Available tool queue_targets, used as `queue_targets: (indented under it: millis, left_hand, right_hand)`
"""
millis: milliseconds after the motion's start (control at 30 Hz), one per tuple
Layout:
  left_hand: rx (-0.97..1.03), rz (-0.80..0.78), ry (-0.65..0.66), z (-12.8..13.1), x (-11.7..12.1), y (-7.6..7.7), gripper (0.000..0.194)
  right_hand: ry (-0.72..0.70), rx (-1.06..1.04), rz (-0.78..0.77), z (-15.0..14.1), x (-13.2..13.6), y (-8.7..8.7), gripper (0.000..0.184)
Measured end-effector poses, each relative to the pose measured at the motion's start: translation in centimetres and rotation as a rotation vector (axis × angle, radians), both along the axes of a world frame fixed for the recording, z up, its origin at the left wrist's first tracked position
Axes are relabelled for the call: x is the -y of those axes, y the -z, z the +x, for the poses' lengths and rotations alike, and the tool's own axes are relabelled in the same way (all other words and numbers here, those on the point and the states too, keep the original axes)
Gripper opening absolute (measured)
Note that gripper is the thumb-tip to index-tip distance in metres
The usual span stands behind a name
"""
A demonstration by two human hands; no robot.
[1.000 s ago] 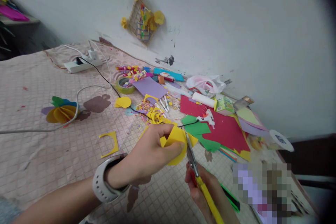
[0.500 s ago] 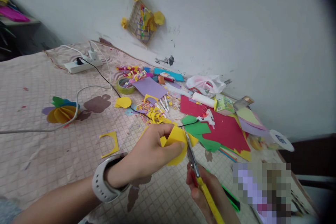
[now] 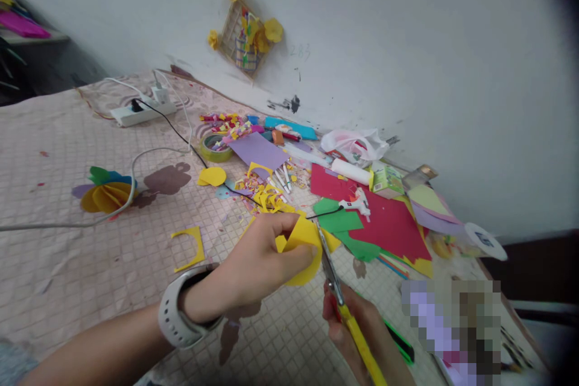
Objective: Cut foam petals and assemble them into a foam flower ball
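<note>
Tabletop (image 3: 136,265): showed a grid pattern, ran beside a pale wall (image 3: 407,42)
Left hand (image 3: 257,265): slanted inward, pinched yellow paper (image 3: 303,234)
Right hand (image 3: 375,322): pointed forward, gripped scissors (image 3: 346,312)

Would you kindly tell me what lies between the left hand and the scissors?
In the head view, yellow paper, pinched by the left hand, lies between it and the scissors.
</note>
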State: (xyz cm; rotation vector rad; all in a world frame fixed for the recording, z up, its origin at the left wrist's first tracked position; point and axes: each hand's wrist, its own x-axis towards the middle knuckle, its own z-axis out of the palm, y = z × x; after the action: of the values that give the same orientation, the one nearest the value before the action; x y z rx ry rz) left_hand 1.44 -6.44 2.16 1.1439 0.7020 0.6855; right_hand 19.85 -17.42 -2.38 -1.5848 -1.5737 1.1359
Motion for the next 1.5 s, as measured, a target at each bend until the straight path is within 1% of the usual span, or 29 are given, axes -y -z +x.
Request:
queue_targets:
  millis: [233, 533, 667, 733, 867, 1000, 1100, 1233, 1400, 1500]
  left_hand:
    - [0.013, -0.026, 0.021, -0.1, -0.1, 0.0, 0.02]
    - [0.033, -0.078, 0.071, -0.3, -0.4, 0.2, 0.018]
    - [0.037, -0.063, 0.083, -0.5, -0.6, 0.0, 0.016]
    - [0.044, -0.057, 0.096, -0.6, -0.7, -0.1, 0.015]
    - [0.03, -0.031, 0.129, -0.7, -0.9, -0.1, 0.014]
    - [-0.022, -0.031, 0.155, -1.0, -1.1, 0.0, 0.015]
    - [-0.05, -0.025, 0.186, -1.2, -1.3, 0.1, 0.017]
    - [-0.065, -0.026, 0.225, -1.2, -1.5, 0.0, 0.015]
    - [-0.055, -0.079, 0.208, -1.1, -1.7, -0.4, 0.01]
    - [-0.056, -0.089, 0.219, -1.1, -1.7, -0.7, 0.009]
  right_hand:
    - [-0.003, 0.001, -0.028, 0.2, 0.1, 0.1, 0.055]
    - [-0.031, 0.055, -0.013, 0.8, 0.1, 0.2, 0.058]
    - [-0.082, 0.055, -0.028, 1.4, 0.3, 0.7, 0.054]
    - [-0.064, 0.053, -0.034, 1.5, 0.4, 0.8, 0.055]
    - [0.03, 0.054, -0.039, 0.9, 0.6, 0.5, 0.059]
    - [0.044, 0.064, -0.051, 0.8, 0.6, 0.0, 0.06]
    - [0.008, 0.069, -0.091, 1.3, 0.7, 0.1, 0.058]
    - [-0.061, 0.015, -0.127, 2.0, 0.8, 0.7, 0.054]
    - [-0.012, 0.02, -0.117, 1.7, 0.9, 0.5, 0.056]
    - [-0.018, 0.036, -0.113, 1.6, 0.9, 0.2, 0.056]
